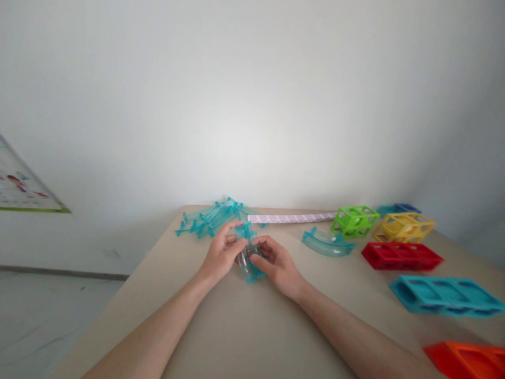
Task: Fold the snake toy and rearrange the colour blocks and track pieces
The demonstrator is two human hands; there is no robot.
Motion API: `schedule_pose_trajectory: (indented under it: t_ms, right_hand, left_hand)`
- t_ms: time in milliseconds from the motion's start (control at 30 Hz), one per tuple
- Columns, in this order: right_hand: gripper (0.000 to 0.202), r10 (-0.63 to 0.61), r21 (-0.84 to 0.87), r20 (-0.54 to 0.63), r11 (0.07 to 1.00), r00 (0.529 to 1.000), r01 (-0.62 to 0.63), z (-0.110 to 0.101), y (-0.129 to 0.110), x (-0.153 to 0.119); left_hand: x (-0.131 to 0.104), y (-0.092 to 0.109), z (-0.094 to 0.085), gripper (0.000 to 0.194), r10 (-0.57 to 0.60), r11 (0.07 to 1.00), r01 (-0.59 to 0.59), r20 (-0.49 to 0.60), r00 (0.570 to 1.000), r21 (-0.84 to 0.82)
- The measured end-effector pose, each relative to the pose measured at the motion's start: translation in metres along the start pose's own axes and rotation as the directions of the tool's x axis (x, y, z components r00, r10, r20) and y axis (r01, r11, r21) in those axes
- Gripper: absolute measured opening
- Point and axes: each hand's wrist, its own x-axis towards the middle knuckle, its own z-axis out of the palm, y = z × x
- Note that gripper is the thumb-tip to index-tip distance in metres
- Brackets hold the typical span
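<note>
Between left hand (219, 254) and right hand (281, 264), clear teal piece (245, 267); fingers (268, 243) of both pinching it; likely light, stiff, slick, somewhat brittle; best held by long edges.

translucent teal piece (245, 265), white-striped lilac strip (292, 218), green frame (352, 221), red block (402, 257)

Pcs pile (219, 215) behind L hand (221, 252)
</note>
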Motion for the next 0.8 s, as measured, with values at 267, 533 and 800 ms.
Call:
schedule_pose_trajectory:
  t_ms: [267,533,800]
  right_hand:
    - [0.030,-0.003,0.029,-0.042,1.000,0.999,0.004,-0.0040,0.0012,0.0007]
    - [0.031,-0.026,-0.064,0.043,0.998,0.999,0.028,-0.0049,0.0041,-0.0020]
    - [0.036,0.008,-0.001,0.019,1.000,1.000,-0.008,-0.0043,-0.0044,-0.0016]
  left_hand:
    - [0.0044,-0.0048,-0.0014,0.048,-0.022,0.998,0.029,-0.136,0.990,0.054]
    - [0.0056,-0.0037,0.0003,0.047,-0.052,0.997,0.058,-0.115,0.992,0.050]
    - [0.0081,-0.0020,-0.0029,0.030,0.005,0.996,0.020,-0.267,0.964,0.091]
